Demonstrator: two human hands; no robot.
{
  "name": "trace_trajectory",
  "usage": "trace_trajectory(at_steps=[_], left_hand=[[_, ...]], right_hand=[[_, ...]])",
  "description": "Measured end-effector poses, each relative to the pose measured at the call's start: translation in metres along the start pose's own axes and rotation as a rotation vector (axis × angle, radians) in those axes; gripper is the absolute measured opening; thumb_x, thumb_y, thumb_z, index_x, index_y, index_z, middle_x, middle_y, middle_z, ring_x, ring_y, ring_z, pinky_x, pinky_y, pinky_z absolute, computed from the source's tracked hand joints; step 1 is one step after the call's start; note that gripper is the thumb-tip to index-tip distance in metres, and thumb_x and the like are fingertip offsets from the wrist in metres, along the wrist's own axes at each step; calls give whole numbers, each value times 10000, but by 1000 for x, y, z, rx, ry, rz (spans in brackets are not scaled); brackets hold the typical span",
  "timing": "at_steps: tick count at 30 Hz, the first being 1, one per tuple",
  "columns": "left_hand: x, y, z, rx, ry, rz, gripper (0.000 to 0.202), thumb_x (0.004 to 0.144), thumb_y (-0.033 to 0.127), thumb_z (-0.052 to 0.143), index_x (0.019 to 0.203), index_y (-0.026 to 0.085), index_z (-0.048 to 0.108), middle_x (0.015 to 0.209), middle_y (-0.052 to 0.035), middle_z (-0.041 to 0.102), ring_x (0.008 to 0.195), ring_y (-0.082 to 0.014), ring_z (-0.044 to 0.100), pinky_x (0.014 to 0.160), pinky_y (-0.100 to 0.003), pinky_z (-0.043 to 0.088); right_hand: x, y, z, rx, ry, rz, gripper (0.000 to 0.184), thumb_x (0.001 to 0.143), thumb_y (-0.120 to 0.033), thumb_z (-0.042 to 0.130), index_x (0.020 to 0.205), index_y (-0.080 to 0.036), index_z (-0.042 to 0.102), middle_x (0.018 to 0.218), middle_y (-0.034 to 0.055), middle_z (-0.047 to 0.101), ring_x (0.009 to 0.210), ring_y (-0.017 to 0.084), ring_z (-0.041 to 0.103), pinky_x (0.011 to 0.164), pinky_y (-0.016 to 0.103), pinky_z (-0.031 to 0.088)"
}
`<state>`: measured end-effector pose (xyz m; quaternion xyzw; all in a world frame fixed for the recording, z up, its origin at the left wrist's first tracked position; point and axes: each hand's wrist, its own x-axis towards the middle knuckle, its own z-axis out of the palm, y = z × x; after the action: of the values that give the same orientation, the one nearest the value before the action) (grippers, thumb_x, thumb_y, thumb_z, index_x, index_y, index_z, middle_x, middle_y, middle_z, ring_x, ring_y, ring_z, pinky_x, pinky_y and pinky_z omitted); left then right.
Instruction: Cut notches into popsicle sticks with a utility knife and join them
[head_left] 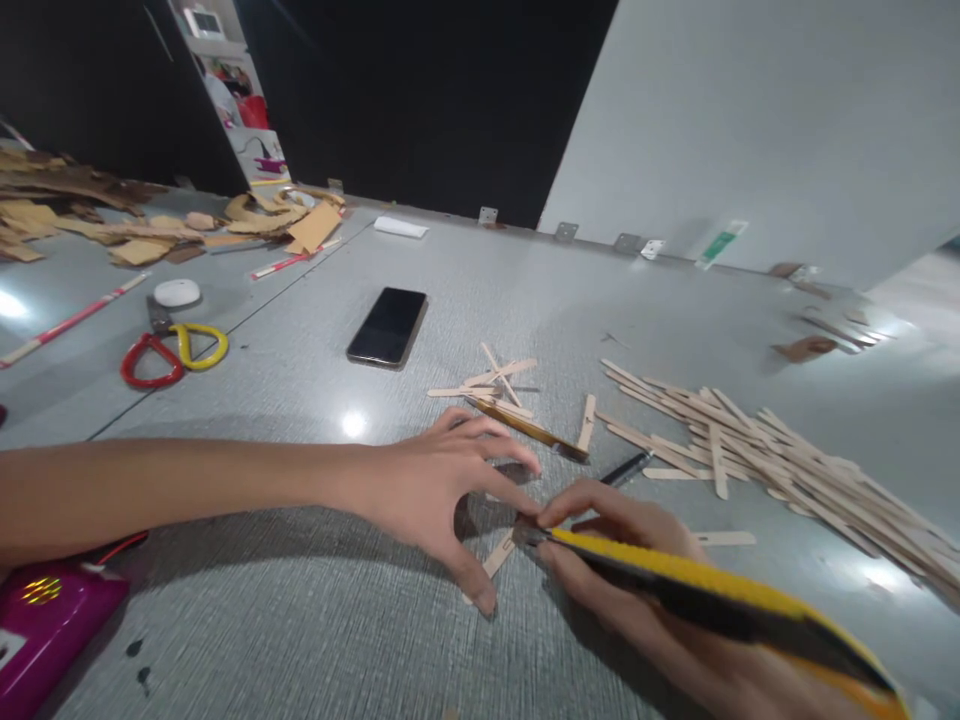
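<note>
My left hand (424, 490) reaches in from the left, its thumb and index finger spread over the two ends of a wooden craft stick (500, 553), pinning it to the table. A narrow slot shows in that stick. The yellow and black utility knife (697, 572) is gripped in my right hand (626, 612), its tip on the stick near my left index fingertip. The blade's end is partly hidden by fingers. Just beyond my hands lie a brown strip-like tool (529, 425), a slotted craft stick (587, 422) and a dark pen (628, 468).
A pile of craft sticks (750, 445) spreads to the right, with a smaller bunch (495, 380) ahead. Farther off lie a phone (388, 326), scissors (176, 350) and cardboard scraps (150, 235). A purple box (60, 630) sits at the lower left. Dark and white panels stand behind.
</note>
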<state>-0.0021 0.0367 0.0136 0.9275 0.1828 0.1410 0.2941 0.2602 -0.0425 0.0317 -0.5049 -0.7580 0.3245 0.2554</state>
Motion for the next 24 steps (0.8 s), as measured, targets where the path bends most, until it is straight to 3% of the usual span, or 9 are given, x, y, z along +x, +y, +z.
trace_trajectory(at_steps=[3,6,13,18,20,24], left_hand=[[0,-1,0,-24,12,14,767,722,752,862,1377,382,714,1536,-65,563,1423,-411,460,1185,-590,257],[-1,-1,-1,-13,11,34,759,730,747,861,1378,379,717,1535,-71,563,1429,-415,452,1184,-590,253],[1,-1,2,0,23,25,729,746,777,824,1321,334,751,1554,-85,554,1447,-419,442,1177,-608,253],[0,-2,3,23,11,31,703,784,754,808,1338,327,742,1557,-101,545,1450,-416,445,1168,-616,264],[0,-2,2,19,12,33,706,775,752,817,1334,328,742,1556,-99,547,1451,-411,447,1176,-619,255],[0,-2,2,-2,14,22,712,750,748,839,1325,337,744,1579,-88,532,1466,-418,426,1195,-628,233]], right_hand=[[1,-4,3,-31,-132,-133,185,1035,-393,660,918,-259,707,676,-9,668,551,144,567,498,260,459],[6,-6,5,-52,-215,-272,165,1049,-312,618,907,-234,651,595,-56,560,475,93,420,471,247,350],[12,-10,7,158,-215,-25,326,1113,-408,518,826,-252,518,576,-59,592,467,103,518,465,216,414],[13,-5,12,210,-251,-42,318,1119,-423,515,852,-252,490,608,-65,574,472,93,491,463,211,395],[13,-5,11,227,-251,-20,291,1122,-437,512,899,-250,505,588,-76,557,469,93,486,462,204,392],[14,-10,1,327,-316,161,247,1091,-493,593,1060,-249,576,566,-96,551,479,79,483,454,161,367]])
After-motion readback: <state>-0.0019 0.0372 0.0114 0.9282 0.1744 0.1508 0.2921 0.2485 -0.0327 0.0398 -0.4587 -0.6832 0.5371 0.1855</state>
